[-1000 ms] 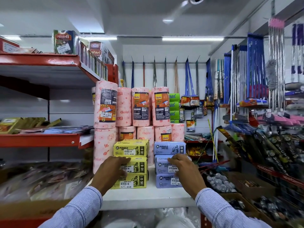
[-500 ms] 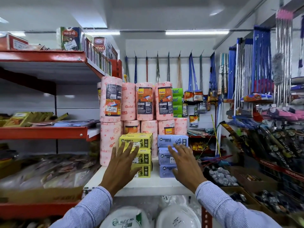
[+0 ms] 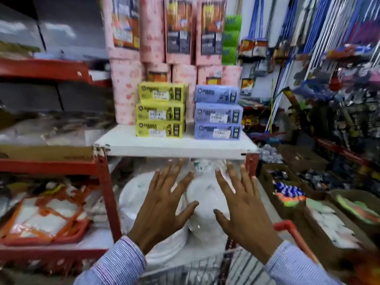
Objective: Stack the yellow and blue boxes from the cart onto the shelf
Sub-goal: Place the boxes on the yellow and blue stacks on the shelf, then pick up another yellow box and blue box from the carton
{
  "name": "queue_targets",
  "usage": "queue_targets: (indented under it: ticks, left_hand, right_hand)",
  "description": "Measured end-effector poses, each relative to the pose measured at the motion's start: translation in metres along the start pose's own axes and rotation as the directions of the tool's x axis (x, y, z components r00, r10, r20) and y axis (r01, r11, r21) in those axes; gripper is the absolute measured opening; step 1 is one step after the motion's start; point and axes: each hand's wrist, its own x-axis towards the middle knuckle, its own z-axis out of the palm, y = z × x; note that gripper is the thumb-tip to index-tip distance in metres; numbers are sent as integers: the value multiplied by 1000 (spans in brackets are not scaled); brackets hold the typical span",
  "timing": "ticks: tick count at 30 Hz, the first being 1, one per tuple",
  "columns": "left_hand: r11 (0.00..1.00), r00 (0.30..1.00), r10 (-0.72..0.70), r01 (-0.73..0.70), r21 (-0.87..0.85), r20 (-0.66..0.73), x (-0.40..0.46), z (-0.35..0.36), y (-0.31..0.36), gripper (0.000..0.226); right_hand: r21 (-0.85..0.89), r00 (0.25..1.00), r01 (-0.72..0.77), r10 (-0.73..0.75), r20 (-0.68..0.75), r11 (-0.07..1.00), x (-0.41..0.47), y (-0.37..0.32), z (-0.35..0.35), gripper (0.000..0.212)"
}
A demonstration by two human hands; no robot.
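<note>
Head view: both hands empty, fingers spread, below the shelf.
Yellow boxes and blue boxes sit stacked three high, side by side near its front edge; left hand and right hand touch neither.

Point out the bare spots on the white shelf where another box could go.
On the white shelf: a bare strip along the front edge, a narrow gap between the yellow stack and blue stack, and the front-left corner. Behind, pink rolls crowd the back.

Motion blur leaves the box labels and price stickers unreadable.
</note>
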Motion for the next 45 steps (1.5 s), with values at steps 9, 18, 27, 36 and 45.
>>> queue_targets:
  ticks: [9,18,27,36,45]
  left_hand:
    - [974,873,-144,209,-89,467,-151,109,18,73]
    - [910,343,-190,413,33,920,-317,225,25,73]
    - [880,170,-152,472,54,974,-384,300,31,73]
    - [866,146,-162,495,69,976,-391,325,28,54]
    - [840,377,-362,529,123,852,-299,219,3,57]
  right_hand:
    - [87,874,-142,83,480,986,-121,9,139,91]
    - [112,487,-255,28,873,960,-223,4,303,69]
    - [75,282,-199,-16,959,977,-286,-9,401,56]
    - [87,377,-176,-15,926,981,-317,-16,429,36]
    - [53,374,-199,26,927,979,-224,-8,335,51]
